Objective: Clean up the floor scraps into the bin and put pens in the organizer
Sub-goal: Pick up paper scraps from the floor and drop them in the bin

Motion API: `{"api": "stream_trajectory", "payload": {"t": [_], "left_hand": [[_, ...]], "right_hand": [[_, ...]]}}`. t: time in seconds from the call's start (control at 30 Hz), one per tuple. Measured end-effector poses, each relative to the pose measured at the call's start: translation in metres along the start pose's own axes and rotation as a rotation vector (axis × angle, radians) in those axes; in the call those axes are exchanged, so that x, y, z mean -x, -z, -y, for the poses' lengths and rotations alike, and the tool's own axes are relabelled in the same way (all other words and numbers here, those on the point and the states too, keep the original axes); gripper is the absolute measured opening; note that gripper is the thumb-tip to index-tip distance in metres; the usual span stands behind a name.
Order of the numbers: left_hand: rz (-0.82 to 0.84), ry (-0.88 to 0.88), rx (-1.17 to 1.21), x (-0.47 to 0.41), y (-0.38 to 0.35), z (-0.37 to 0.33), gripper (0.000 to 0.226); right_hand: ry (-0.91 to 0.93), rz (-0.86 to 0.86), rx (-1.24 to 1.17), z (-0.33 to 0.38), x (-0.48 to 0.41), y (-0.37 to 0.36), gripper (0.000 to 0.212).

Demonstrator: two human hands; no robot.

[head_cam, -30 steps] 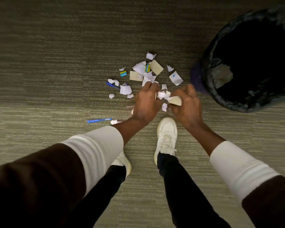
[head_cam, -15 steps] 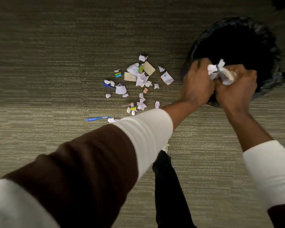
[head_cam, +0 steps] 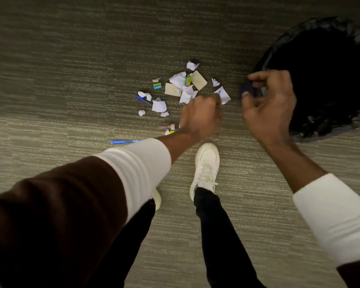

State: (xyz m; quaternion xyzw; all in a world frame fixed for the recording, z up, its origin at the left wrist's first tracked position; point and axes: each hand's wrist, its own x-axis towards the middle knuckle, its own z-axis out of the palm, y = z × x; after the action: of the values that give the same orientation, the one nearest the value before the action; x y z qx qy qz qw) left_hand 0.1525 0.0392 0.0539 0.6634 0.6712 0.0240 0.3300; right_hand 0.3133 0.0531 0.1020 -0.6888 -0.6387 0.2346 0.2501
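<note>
**Scraps on carpet, bin at right**

Paper scraps (head_cam: 183,88) scattered on the carpet (head_cam: 71,59), left of the black-lined bin (head_cam: 328,80). Blue pen (head_cam: 125,141) lying apart, nearer the shoe (head_cam: 206,165). Left hand (head_cam: 200,117) curled shut over the pile's edge, contents hidden. Right hand (head_cam: 268,102) loosely open, empty, beside the bin rim.

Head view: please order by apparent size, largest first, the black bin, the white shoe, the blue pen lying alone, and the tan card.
1. Black bin, partly cut off by the frame.
2. White shoe.
3 and 4. Blue pen and tan card: the pen looks longer, the card wider, so I do not rank them; a sleeve may hide the pen's end.
</note>
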Motion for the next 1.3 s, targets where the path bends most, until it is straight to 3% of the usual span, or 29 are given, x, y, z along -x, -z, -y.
{"api": "stream_trajectory", "payload": {"t": [0.17, 0.37, 0.43, 0.57, 0.7, 0.83, 0.97, 1.3], "left_hand": [[0.076, 0.074, -0.194, -0.018, -0.01, 0.104, 0.026], [0.142, 0.015, -0.364, -0.053, -0.04, 0.189, 0.028], [0.151, 0.009, -0.358, -0.077, -0.053, 0.2, 0.038], [0.167, -0.078, -0.328, -0.126, -0.08, 0.213, 0.086], [0.146, -0.142, -0.275, -0.147, -0.096, 0.209, 0.082], [0.188, -0.143, -0.398, -0.149, -0.121, 0.218, 0.077], [0.145, -0.195, -0.458, -0.133, -0.131, 0.225, 0.053], [0.057, -0.098, -0.418, -0.105, -0.131, 0.228, 0.048]], "right_hand": [[0.035, 0.236, 0.106, 0.003, -0.001, -0.091, 0.039], [0.056, 0.505, 0.219, -0.044, -0.019, -0.19, 0.079], [0.072, 0.608, 0.347, -0.062, -0.027, -0.216, 0.1], [0.143, 0.668, 0.48, -0.087, -0.049, -0.262, 0.133], [0.175, 0.692, 0.536, -0.09, -0.077, -0.288, 0.148], [0.22, 0.696, 0.607, -0.092, -0.083, -0.311, 0.143], [0.272, 0.638, 0.642, -0.096, -0.064, -0.312, 0.111], [0.344, 0.67, 0.722, -0.11, 0.001, -0.298, 0.061]]}}
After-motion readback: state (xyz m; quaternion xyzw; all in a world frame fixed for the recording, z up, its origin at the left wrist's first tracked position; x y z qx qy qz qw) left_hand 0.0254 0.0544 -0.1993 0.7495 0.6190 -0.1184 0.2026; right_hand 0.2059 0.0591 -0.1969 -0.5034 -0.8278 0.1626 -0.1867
